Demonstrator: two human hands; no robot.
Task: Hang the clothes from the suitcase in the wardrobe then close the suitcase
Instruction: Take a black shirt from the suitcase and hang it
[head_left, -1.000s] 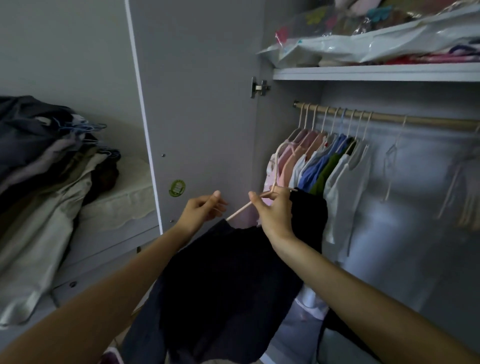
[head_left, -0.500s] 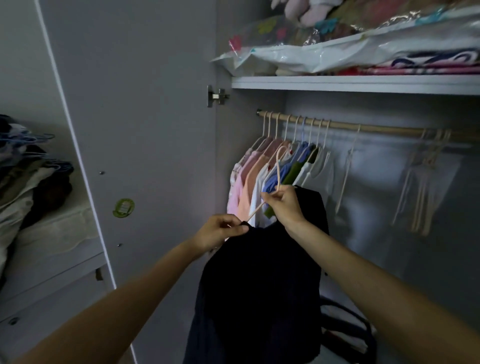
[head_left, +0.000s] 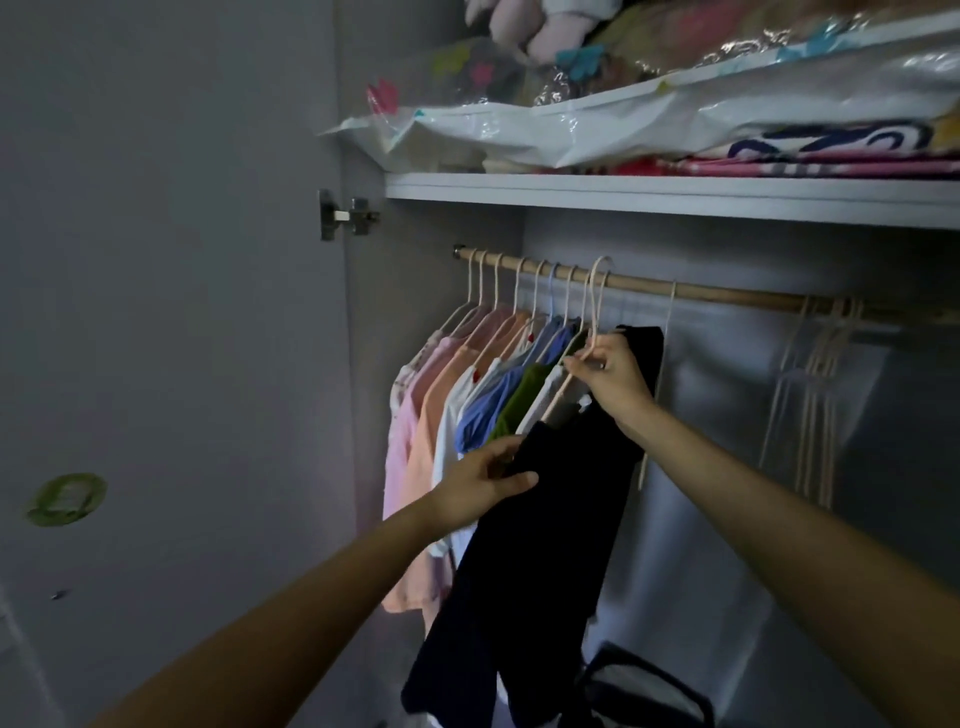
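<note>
A dark garment (head_left: 545, 519) hangs on a pale hanger (head_left: 592, 312) whose hook is up at the wooden rail (head_left: 727, 297) of the wardrobe. My right hand (head_left: 610, 371) pinches the hanger just below its neck. My left hand (head_left: 483, 483) grips the garment's left edge lower down. To the left on the rail hang several clothes (head_left: 467, 395) in pink, peach, white, blue and green. The suitcase is out of view.
The open wardrobe door (head_left: 182, 364) stands at the left with a green sticker (head_left: 65, 498). Several bare hangers (head_left: 815, 395) hang at the right of the rail. The shelf (head_left: 675, 200) above carries bagged bedding and soft toys. A dark bag (head_left: 644, 686) lies on the wardrobe floor.
Both hands have lifted the dark garment up and right, and the hanger's hook now reaches the rail. The view has turned further into the wardrobe.
</note>
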